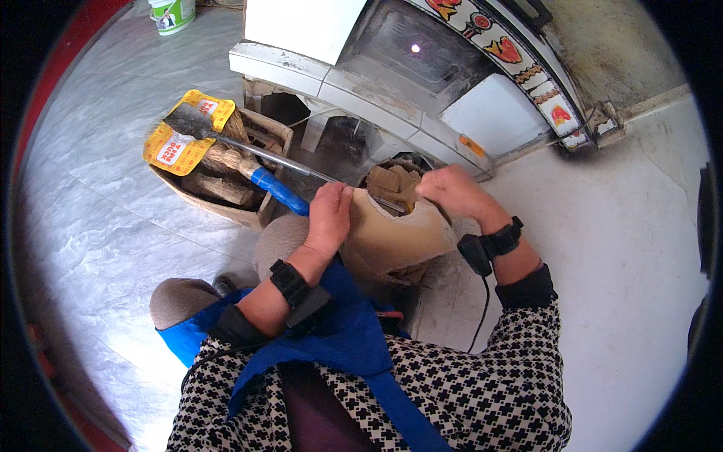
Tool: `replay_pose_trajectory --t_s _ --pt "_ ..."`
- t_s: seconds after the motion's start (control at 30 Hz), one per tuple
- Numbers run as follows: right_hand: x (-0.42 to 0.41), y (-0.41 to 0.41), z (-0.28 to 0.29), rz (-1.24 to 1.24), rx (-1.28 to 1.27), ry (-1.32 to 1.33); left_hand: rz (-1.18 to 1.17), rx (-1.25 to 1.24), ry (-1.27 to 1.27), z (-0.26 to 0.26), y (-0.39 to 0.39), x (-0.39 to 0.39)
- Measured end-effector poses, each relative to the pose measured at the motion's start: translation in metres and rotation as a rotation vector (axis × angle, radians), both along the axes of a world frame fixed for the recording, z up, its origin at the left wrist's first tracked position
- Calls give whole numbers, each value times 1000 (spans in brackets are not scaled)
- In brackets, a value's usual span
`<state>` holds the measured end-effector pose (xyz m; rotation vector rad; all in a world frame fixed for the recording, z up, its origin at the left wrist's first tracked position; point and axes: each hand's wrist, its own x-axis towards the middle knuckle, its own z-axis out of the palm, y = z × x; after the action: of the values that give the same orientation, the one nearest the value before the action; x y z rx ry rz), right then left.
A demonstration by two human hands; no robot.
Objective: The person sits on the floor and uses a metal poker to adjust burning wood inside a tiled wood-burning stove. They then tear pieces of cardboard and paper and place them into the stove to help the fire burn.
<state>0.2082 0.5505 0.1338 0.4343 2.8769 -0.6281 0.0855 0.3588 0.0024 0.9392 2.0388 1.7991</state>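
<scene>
My left hand [330,212] grips the left edge of a bent cardboard sheet [390,243] in front of my knees. A ragged, curved tear runs along its upper side. My right hand [454,192] is closed at the sheet's upper right corner, its fingers partly hidden from me. Just beyond the tear, several torn cardboard pieces [392,181] lie in a dark-rimmed container. Close to my left hand are a blue-wrapped handle [279,191] of a straw brush and the metal shaft of a small shovel [189,120].
At left, a wooden box [226,212] holds firewood logs [217,188], with yellow printed packaging [181,148] on top. A white-tiled stove [373,110] with a sooty metal door [415,48] stands ahead. An orange-handled object [471,145] lies on its ledge. Far off stands a plastic bucket [172,16].
</scene>
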Motion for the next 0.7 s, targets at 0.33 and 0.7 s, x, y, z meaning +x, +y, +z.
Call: replay_pose_trajectory --t_s 0.33,0.7 --pt "-14 -38 -25 345 -199 -469 -104 2 115 0 -2 0" --pt "-18 -63 -10 480 177 -691 -636 -146 -81 20 -14 5"
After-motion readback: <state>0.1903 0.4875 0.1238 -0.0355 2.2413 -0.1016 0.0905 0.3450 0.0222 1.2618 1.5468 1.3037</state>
